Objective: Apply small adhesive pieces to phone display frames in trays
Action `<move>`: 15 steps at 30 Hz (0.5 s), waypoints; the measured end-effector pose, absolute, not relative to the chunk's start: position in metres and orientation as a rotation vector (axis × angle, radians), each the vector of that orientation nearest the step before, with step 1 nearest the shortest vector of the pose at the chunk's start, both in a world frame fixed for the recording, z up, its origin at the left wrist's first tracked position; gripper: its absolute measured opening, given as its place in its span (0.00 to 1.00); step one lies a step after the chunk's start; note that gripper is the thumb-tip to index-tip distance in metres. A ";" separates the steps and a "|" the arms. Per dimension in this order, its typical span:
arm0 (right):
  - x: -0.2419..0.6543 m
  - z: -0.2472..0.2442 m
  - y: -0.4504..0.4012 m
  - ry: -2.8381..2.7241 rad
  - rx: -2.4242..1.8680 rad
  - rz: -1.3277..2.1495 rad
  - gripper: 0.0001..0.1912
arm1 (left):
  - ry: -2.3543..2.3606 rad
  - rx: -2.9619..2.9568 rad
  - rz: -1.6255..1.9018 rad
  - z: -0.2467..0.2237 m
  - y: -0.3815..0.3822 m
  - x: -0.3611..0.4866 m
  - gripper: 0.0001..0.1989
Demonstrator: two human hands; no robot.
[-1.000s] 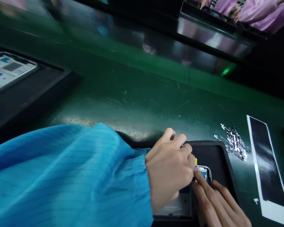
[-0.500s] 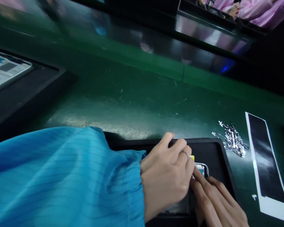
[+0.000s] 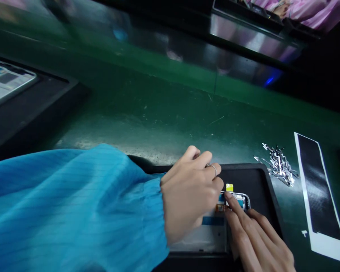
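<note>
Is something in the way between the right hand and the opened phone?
Nothing that I can see. The right hand has its fingertips on the opened phone, near the yellow tab. The left hand hides part of the phone, though.

A phone [image 3: 198, 238] is lying in a tray [image 3: 252, 181] on the bench [image 3: 147, 94], with a tab [image 3: 229, 187] extending past its far edge. Right of the tray, strips [image 3: 280, 166] are lying piled near its far corner; a sheet [image 3: 320, 185] is lying farther right. Left of them all, another phone [image 3: 10, 81] is resting on a second tray [image 3: 51, 88].
</note>
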State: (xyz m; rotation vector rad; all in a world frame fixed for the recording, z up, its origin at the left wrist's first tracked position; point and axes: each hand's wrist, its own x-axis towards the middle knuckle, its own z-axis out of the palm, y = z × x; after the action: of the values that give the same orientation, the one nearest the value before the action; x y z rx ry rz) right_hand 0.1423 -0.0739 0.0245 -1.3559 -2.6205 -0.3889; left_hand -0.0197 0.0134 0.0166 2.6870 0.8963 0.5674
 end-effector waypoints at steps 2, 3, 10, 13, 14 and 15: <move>0.142 0.024 -0.074 -2.628 -1.357 -0.402 0.18 | 0.896 2.661 0.488 0.018 0.017 -0.020 0.11; 0.141 0.024 -0.074 -2.633 -1.352 -0.408 0.18 | 0.892 2.656 0.478 0.019 0.017 -0.020 0.10; 0.138 0.023 -0.073 -2.660 -1.306 -0.401 0.14 | 0.896 2.652 0.500 0.018 0.016 -0.016 0.08; 0.138 0.023 -0.073 -2.656 -1.314 -0.411 0.14 | 0.901 2.614 0.525 0.024 0.018 -0.022 0.09; 0.138 0.023 -0.073 -2.653 -1.313 -0.416 0.14 | 0.901 2.608 0.519 0.027 0.019 -0.026 0.09; 0.137 0.023 -0.073 -2.653 -1.313 -0.423 0.14 | 0.907 2.616 0.502 0.029 0.021 -0.031 0.09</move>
State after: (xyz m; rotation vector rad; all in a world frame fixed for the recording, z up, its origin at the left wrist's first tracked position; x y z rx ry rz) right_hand 0.1371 -0.0733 0.0235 -1.3125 -2.6527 -0.4233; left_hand -0.0307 0.0206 0.0294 2.6163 0.9071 0.5020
